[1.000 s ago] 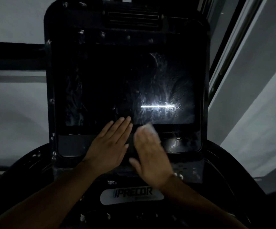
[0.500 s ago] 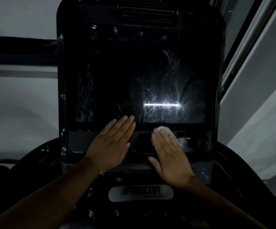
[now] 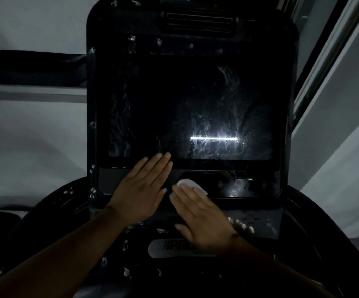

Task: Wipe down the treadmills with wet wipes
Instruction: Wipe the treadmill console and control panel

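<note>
At the centre of the frame stands the dark treadmill console [image 3: 286, 82], its screen [image 3: 163, 100] smeared with wet streaks around a bright reflected bar of light [image 3: 214, 138]. Below the screen, the left hand [image 3: 141, 190] lies flat on the lower panel, fingers straight and together, holding nothing. Just to its right, the right hand [image 3: 202, 218] presses a white wet wipe [image 3: 188, 183] against the same panel with flat, extended fingers; the wipe shows beyond the fingertips. A logo plate [image 3: 161, 248] sits at the lower centre, partly covered by the right wrist.
</note>
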A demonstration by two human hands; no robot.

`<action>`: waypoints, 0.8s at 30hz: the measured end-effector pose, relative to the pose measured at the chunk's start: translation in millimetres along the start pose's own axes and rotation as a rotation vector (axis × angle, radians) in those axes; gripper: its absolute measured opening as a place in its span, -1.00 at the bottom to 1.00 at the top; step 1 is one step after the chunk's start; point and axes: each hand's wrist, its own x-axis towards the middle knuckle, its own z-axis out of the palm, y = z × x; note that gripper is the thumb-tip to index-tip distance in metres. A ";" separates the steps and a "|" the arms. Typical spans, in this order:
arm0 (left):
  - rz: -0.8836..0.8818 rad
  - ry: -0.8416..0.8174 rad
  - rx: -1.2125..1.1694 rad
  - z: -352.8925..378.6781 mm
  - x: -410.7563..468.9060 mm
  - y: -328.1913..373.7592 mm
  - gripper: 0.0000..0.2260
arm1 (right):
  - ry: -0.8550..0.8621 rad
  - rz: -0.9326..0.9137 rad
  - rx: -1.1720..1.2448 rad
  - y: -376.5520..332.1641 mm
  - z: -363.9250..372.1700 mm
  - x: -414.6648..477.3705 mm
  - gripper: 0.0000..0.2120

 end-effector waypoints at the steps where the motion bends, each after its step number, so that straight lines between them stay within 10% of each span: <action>1: 0.003 0.005 0.002 -0.6 -0.5 -0.5 -0.46 | -0.003 -0.042 -0.043 8.5 -2.5 -7.5 -0.35; 6: -0.134 0.025 -0.014 -1.4 -21.8 -0.6 -0.44 | 0.095 0.189 0.038 12.8 -11.4 27.4 -0.36; 19: -0.213 -0.099 0.057 -7.3 -40.0 -2.3 -0.43 | 0.092 -0.164 -0.005 -4.8 7.3 26.3 -0.35; 24: -0.260 -0.138 0.082 -10.6 -54.9 -10.9 -0.41 | 0.083 0.012 -0.050 -2.1 -1.7 59.3 -0.27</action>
